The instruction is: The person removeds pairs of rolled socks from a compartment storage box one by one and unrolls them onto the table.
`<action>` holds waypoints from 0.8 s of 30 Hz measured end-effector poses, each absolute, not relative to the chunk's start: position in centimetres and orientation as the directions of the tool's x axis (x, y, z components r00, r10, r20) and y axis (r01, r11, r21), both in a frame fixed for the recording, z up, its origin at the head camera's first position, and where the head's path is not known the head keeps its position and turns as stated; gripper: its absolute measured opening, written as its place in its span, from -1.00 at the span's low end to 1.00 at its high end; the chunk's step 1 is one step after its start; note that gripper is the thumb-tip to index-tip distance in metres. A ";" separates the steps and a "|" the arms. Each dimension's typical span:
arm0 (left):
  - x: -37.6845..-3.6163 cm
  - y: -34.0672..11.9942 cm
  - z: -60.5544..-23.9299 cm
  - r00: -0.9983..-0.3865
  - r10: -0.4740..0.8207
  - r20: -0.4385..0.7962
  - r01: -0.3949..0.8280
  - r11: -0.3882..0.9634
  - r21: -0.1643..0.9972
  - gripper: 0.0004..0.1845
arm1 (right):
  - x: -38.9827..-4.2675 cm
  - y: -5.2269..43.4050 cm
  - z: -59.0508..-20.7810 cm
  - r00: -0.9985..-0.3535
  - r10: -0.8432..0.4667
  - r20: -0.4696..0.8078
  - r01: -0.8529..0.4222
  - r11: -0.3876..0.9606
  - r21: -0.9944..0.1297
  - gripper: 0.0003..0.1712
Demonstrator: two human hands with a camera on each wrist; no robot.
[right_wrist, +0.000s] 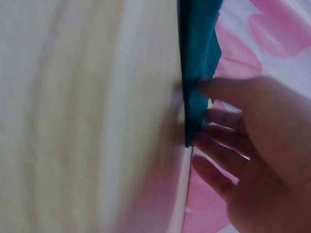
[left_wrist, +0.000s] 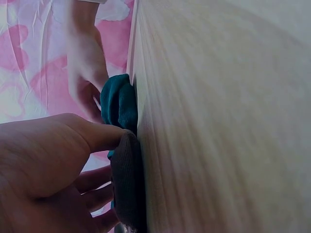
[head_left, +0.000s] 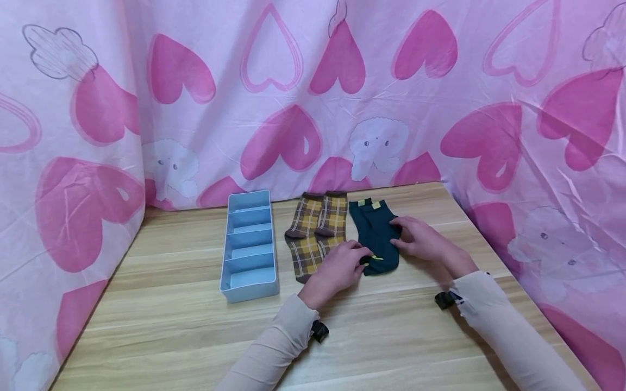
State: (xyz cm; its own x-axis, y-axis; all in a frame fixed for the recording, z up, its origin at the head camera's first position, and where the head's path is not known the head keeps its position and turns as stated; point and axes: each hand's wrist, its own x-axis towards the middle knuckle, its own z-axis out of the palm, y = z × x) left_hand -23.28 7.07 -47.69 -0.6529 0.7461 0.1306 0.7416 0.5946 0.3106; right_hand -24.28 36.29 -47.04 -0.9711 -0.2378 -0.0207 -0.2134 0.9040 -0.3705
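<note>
Teal socks lie near the desk's far edge; my left hand pinches their toe, my right hand presses flat, fingers straight. Best fold evenly.

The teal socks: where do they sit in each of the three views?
Head: teal socks right of centre, between both hands.
Left wrist: centre-left, flat against the wooden table, above the thumb.
Right wrist: top centre, a strip touched by fingertips.
Shared landmark: the table.
</note>
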 end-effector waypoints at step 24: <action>-23.4 7.1 -47.9 -0.644 0.757 0.110 0.742 0.584 0.329 -0.69 | -24.3 41.1 -46.2 -0.948 -0.279 -0.150 -0.203 0.899 -0.389 -0.33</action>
